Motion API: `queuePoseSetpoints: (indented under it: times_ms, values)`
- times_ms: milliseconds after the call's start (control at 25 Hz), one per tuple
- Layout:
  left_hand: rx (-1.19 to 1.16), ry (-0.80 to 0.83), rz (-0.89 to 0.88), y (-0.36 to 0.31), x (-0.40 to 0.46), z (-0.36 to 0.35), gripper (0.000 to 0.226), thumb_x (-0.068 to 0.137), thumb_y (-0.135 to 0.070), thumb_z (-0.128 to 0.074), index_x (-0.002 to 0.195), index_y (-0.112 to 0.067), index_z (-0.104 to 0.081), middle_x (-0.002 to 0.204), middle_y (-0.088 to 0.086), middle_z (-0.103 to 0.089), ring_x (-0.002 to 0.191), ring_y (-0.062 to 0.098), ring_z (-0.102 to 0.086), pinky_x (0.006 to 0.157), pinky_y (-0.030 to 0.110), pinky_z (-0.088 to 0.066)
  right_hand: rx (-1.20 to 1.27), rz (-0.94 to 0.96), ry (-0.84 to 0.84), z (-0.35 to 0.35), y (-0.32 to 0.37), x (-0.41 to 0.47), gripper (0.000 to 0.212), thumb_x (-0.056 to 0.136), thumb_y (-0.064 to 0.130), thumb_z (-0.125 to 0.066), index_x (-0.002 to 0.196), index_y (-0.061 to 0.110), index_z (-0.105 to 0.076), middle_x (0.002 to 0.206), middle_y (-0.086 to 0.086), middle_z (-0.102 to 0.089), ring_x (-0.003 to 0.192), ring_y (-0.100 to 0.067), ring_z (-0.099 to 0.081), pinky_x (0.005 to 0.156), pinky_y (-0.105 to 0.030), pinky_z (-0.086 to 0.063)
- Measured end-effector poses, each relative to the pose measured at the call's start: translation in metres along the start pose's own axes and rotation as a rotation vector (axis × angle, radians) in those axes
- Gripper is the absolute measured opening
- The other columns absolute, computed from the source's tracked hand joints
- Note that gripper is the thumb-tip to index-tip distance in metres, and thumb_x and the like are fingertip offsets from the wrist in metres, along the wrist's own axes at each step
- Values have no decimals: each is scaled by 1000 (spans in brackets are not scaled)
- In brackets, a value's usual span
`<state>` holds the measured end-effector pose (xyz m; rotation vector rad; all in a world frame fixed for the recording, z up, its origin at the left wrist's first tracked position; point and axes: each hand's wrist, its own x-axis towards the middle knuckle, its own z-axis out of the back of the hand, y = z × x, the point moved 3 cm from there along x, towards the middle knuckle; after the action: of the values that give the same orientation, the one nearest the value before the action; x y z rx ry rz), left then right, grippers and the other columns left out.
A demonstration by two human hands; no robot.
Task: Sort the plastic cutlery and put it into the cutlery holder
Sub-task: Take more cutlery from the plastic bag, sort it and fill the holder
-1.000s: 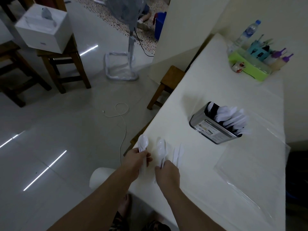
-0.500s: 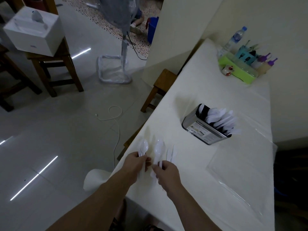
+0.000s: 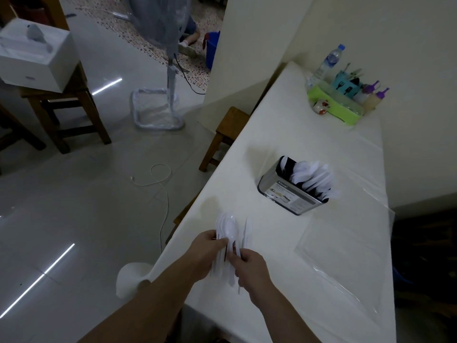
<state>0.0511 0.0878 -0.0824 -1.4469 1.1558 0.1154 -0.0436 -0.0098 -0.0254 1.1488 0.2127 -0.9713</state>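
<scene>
- Left hand (image 3: 206, 253) closed around a bunch of white plastic spoons (image 3: 228, 227), bowls fanned up and away from the wrist.
- Right hand (image 3: 249, 267) pinching the handle ends of the same bunch from the other side; both hands touching the spoons, squaring them together.
- 1 or 2 more white pieces (image 3: 246, 231) lie on the table just beyond the right fingers; too blurred to say knife or fork.
- Cutlery holder (image 3: 286, 193), a metal tin, stands ahead and to the right of the hands, well apart. 1 side already packed with white cutlery; the nearer side looks dark and mostly free.
- Judgement: task well along. Left to do: carry this bunch over, drop it in, then collect the last pieces.
- Table (image 3: 284, 134) between hands and holder is bare, nothing blocking the reach.
- Clear plastic sheet (image 3: 346, 248) lies right of the hands, wrinkled; could snag a sleeve.
- Far end: green tray (image 3: 333, 105) with bottles, out of the way.
</scene>
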Motion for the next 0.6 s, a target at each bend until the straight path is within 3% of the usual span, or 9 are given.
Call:
queuePoseSetpoints:
  times_ms: [160,400,600]
  values:
    - [3,-14,-2,-6,-1,-11,27,92,-17,-63,119,-10,-66,112,11,-71,104,33,-68,95,53,-54,28,-18,-64,6,-2,1,35,89,36,-67,75,4,-69,59,-4,-56,54,-14,-51,54,-28,-42]
    - [-26,-33,-34,-15,-4,-19,21,94,-13,-62,115,-12,-67,109,10,-72,100,31,-68,93,49,-56,47,4,-137,7,-3,2,49,90,46,-63,76,-1,-64,60,-6,-56,54,-16,-50,54,-30,-43]
    - [-26,-24,-33,-17,-4,-23,22,92,-10,-64,113,-12,-67,110,12,-70,103,33,-66,95,51,-54,-24,25,-201,9,-1,5,49,89,49,-61,67,5,-62,61,-9,-58,54,-16,-51,55,-32,-43]
